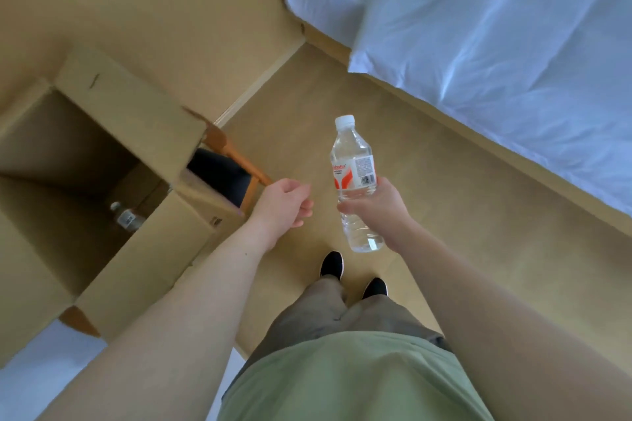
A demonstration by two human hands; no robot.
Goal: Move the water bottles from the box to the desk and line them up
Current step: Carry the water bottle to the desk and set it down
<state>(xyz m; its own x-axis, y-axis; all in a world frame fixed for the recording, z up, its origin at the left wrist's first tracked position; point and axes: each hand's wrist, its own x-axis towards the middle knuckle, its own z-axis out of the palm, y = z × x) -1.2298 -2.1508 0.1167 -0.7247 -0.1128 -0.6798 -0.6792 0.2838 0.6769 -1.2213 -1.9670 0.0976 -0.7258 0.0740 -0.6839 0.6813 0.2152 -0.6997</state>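
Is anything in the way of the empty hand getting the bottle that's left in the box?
Nothing visible blocks it. The box is open on top, and the bottle inside lies bare on its bottom. The left hand hangs outside, so it must go over the box's near wall.

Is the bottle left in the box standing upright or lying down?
Cannot tell for sure. The bottle sits low in the open box, cap end pointing up-left, but it is blurred and partly hidden by the box wall.

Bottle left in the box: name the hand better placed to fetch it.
Left. The left hand holds nothing and hangs beside the open box, where that bottle lies. The right hand already grips another bottle, farther from the box.
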